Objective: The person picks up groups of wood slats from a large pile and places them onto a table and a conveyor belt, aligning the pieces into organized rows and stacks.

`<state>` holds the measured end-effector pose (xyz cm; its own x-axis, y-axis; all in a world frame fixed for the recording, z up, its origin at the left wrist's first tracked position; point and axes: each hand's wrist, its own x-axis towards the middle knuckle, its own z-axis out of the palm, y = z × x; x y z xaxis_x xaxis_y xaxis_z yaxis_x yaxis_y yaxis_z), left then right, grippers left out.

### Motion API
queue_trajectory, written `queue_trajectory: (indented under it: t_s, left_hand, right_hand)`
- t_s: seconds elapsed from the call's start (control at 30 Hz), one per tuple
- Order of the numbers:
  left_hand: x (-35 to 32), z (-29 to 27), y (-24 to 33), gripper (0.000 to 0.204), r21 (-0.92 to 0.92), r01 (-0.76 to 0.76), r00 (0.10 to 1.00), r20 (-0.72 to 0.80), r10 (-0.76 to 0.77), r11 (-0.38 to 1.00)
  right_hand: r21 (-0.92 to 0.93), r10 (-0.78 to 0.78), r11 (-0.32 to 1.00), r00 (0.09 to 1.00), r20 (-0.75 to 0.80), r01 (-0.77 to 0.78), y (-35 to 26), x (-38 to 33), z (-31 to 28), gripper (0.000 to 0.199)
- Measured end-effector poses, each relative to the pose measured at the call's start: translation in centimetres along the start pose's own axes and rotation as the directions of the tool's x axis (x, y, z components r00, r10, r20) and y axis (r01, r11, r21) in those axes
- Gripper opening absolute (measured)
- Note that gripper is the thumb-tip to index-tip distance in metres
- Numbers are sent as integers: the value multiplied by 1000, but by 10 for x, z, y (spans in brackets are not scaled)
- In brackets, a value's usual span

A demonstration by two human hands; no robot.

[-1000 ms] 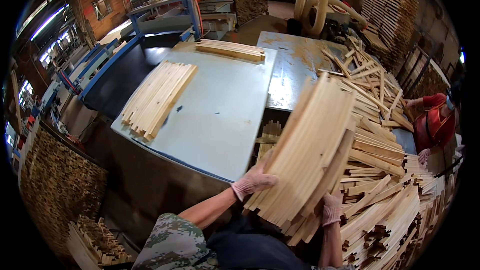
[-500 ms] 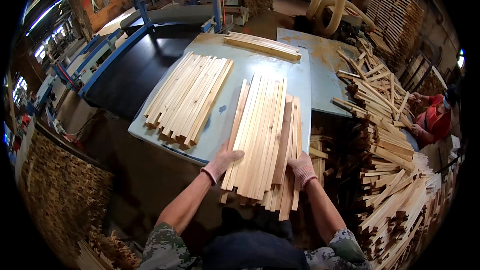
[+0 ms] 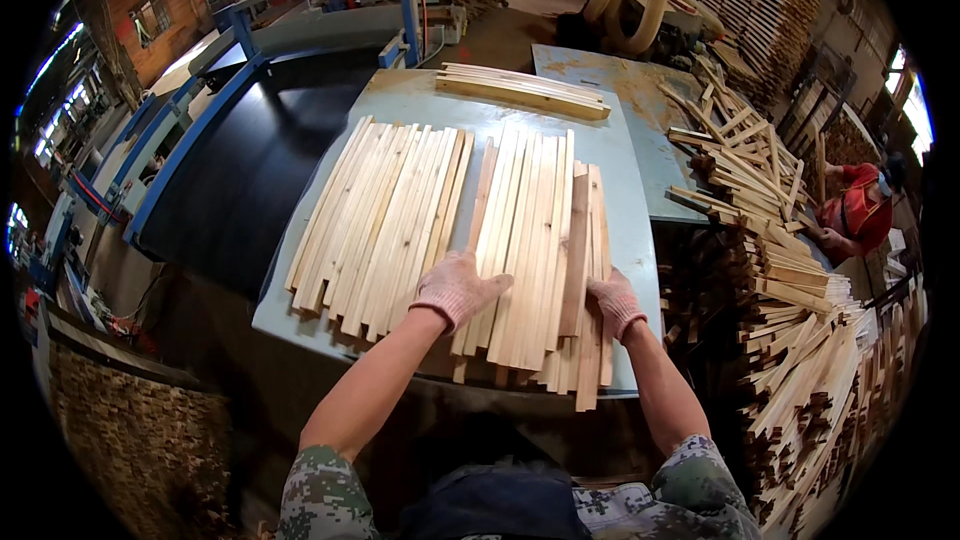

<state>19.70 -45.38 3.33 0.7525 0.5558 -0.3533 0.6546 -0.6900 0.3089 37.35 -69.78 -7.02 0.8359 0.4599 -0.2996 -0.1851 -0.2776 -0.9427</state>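
Note:
Both my hands wear pale knitted gloves and clasp a bundle of wooden strips [image 3: 528, 250] from its two sides. My left hand [image 3: 461, 288] presses the bundle's left side, with the thumb over the top. On the other side, my right hand [image 3: 614, 301] grips the outer strips, its fingers partly hidden behind them. The strips lie lengthwise, their near ends uneven and jutting past the near edge of the pale table [image 3: 285, 318]. Just left of the bundle lies a second batch of strips [image 3: 385, 225], side by side on the table.
A short row of strips [image 3: 522, 92] lies across the table's far end. A machine with a black belt [image 3: 255, 155] stands to the left. Heaped strips [image 3: 800, 380] fill the right, where a person in red [image 3: 858, 212] works. Stacked wood [image 3: 135, 425] stands at lower left.
The bundle in my hands has moved forward over the table, closer to the left batch. My view has shifted slightly, and both hands keep their hold.

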Motion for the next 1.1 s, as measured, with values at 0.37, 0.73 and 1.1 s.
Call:
queue_trajectory:
  t_s: [0.37, 0.73, 1.1]
  left_hand:
    - [111, -63, -302, 88, -242, 111, 855, -471, -216, 964]
    - [139, -144, -408, 84, -300, 206, 867, -385, -315, 931]
    - [171, -234, -664, 82, -242, 349, 782, -457, -423, 906]
  right_hand:
    - [76, 64, 995, 998, 8, -64, -22, 36, 48, 64]
    - [10, 69, 998, 997, -17, -69, -92, 43, 224, 74]
    - [174, -5, 985, 991, 136, -19, -115, 69, 492, 67]
